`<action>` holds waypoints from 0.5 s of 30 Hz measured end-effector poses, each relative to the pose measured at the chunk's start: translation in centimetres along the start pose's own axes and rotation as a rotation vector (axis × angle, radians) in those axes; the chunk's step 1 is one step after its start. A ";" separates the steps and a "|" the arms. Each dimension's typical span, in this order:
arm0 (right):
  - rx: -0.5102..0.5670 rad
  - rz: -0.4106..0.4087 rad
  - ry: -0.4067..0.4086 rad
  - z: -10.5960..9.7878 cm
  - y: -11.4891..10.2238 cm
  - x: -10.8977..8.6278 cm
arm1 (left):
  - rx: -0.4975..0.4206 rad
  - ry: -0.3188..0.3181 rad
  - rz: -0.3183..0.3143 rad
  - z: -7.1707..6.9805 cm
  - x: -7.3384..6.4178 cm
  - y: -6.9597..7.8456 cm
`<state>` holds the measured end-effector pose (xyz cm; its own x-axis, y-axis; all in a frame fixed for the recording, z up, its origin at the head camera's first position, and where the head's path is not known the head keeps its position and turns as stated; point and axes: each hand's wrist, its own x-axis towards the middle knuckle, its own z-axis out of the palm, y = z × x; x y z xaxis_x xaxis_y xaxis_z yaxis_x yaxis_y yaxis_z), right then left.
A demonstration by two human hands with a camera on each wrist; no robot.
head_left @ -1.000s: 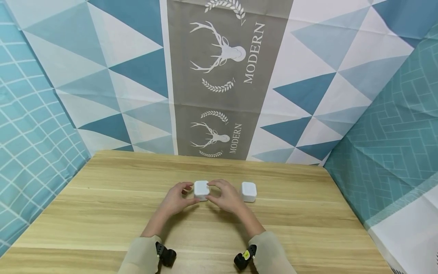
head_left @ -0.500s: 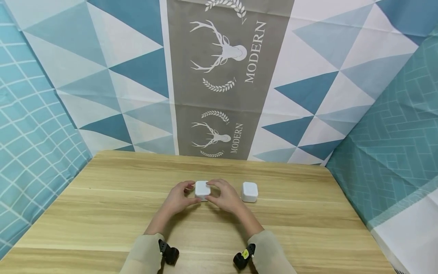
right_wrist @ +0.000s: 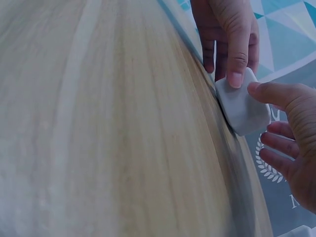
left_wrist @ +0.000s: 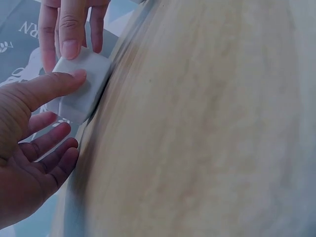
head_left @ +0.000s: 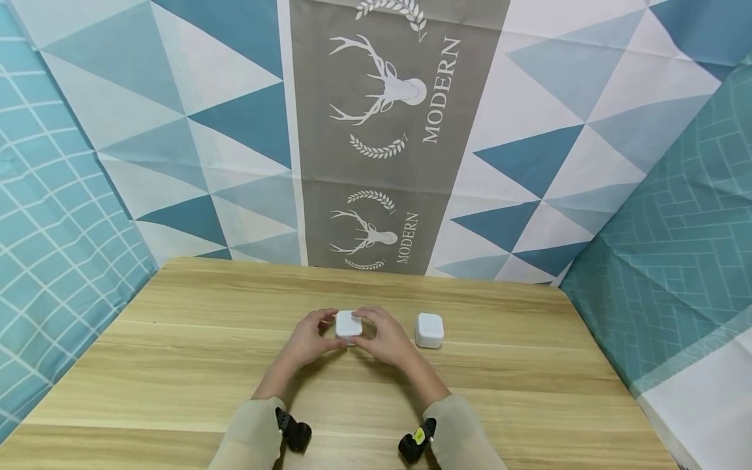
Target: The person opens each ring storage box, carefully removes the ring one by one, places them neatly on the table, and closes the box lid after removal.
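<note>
Between my hands at the middle of the table is a small white block with rounded corners (head_left: pixel 348 324). My left hand (head_left: pixel 307 337) holds its left side, the thumb at the front and the fingertips farther back. On the opposite side, my right hand (head_left: pixel 384 336) grips it in much the same way. Both wrist views show the thumbs pressed on the near face of the white block (right_wrist: pixel 244 109), while the lower fingers are partly curled and spread. A similar white block (head_left: pixel 429 330) sits to the right of my right hand, touched by neither hand.
The wooden table (head_left: pixel 176 378) runs back to a patterned cloth wall (head_left: pixel 364 163). Blue grid cloth (head_left: pixel 53 215) hangs at the left and teal cloth (head_left: pixel 675 261) at the right. Black wrist cameras (head_left: pixel 296 436) are strapped over both sleeves.
Both hands keep their hold on the white block, with almost no motion. The head view shifts very slightly; the second block stays in its place on the table.
</note>
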<state>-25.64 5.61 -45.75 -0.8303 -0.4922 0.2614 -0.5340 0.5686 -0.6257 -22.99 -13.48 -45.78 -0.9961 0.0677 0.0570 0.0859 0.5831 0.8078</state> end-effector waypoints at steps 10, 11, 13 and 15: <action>0.012 0.011 -0.008 0.1 0.0 0.1 | -0.016 -0.008 0.015 0.3 0.0 0.2; 0.013 0.011 -0.009 0.1 -0.1 0.1 | -0.016 -0.008 0.011 0.3 0.1 0.2; 0.016 0.009 -0.014 0.2 -0.1 0.1 | -0.017 -0.009 0.005 0.4 0.1 0.2; 0.022 0.010 -0.018 0.2 -0.1 0.1 | -0.017 -0.010 0.000 0.4 0.1 0.2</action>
<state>-25.68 5.37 -45.83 -0.8325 -0.4985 0.2417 -0.5219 0.5594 -0.6440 -23.09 -13.03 -45.89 -0.9958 0.0759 0.0506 0.0850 0.5693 0.8177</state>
